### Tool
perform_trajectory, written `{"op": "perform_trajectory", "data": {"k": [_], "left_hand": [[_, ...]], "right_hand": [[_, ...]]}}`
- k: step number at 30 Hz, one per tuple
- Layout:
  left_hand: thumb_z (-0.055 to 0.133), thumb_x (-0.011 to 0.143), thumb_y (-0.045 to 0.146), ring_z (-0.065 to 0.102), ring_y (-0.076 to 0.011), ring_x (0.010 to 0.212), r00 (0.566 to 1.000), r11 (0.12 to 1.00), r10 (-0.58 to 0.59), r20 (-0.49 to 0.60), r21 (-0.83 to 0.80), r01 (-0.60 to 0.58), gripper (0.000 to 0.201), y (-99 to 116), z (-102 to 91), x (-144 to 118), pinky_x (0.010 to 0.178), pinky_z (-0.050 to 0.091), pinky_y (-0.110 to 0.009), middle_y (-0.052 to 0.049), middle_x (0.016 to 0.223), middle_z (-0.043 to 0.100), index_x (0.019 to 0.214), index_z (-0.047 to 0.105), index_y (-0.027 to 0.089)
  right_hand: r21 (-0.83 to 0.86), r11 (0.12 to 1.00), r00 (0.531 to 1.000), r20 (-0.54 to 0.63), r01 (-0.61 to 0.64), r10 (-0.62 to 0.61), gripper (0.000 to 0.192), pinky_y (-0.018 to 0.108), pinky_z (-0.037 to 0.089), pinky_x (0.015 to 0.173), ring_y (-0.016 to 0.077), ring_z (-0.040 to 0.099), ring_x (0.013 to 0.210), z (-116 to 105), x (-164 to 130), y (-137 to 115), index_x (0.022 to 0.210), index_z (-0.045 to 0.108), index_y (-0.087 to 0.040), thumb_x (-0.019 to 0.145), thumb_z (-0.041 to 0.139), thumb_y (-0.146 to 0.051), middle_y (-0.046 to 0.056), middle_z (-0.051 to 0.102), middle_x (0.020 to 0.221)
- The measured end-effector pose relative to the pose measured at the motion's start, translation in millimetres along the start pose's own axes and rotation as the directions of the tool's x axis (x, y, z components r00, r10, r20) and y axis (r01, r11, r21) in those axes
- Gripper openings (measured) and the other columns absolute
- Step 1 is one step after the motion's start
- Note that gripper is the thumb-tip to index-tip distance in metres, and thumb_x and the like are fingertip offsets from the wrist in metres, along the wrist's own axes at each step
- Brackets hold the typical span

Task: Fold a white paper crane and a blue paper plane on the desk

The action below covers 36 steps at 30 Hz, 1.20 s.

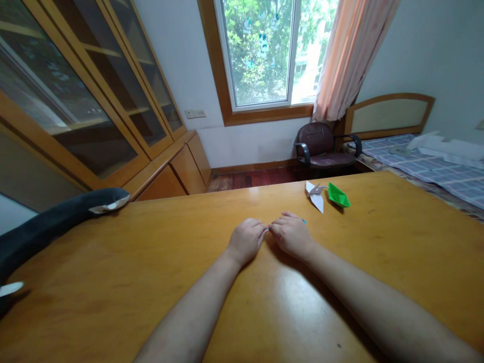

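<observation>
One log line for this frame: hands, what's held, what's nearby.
left hand + right hand: pinching small blue paper on wooden table | nearby: white paper crane, green paper boat

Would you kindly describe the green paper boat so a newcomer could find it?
On the wooden table, look beyond the right hand toward the far edge. The green paper boat sits beside a white paper crane; it alone is bright green.

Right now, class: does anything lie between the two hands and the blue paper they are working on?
Nothing visible does. The left hand and right hand already meet on the blue paper, mostly hidden under the fingers. The white crane and green boat lie apart, beyond the right hand.
</observation>
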<state>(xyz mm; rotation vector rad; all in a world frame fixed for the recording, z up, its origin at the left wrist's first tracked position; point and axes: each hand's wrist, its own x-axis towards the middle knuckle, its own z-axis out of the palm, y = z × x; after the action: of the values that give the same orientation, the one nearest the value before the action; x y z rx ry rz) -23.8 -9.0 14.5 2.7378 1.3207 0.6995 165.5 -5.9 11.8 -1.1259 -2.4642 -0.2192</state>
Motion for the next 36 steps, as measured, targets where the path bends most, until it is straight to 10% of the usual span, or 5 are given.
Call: {"op": "perform_trajectory", "data": {"k": [36], "left_hand": [[0.057, 0.086, 0.017, 0.054, -0.0162, 0.072, 0.999, 1.0, -0.011, -0.05, 0.027, 0.012, 0.02, -9, -4.1, 1, 0.068, 0.04, -0.028, -0.003, 0.072, 0.064, 0.067, 0.064, 0.018]], "right_hand": [[0.05, 0.996, 0.996, 0.048, -0.073, 0.071, 0.022, 0.029, 0.032, 0.076, 0.0147, 0.059, 0.072, -1, -1, 11, 0.077, 0.071, -0.02, 0.089, 0.052, -0.02, 0.003, 0.071, 0.074]]}}
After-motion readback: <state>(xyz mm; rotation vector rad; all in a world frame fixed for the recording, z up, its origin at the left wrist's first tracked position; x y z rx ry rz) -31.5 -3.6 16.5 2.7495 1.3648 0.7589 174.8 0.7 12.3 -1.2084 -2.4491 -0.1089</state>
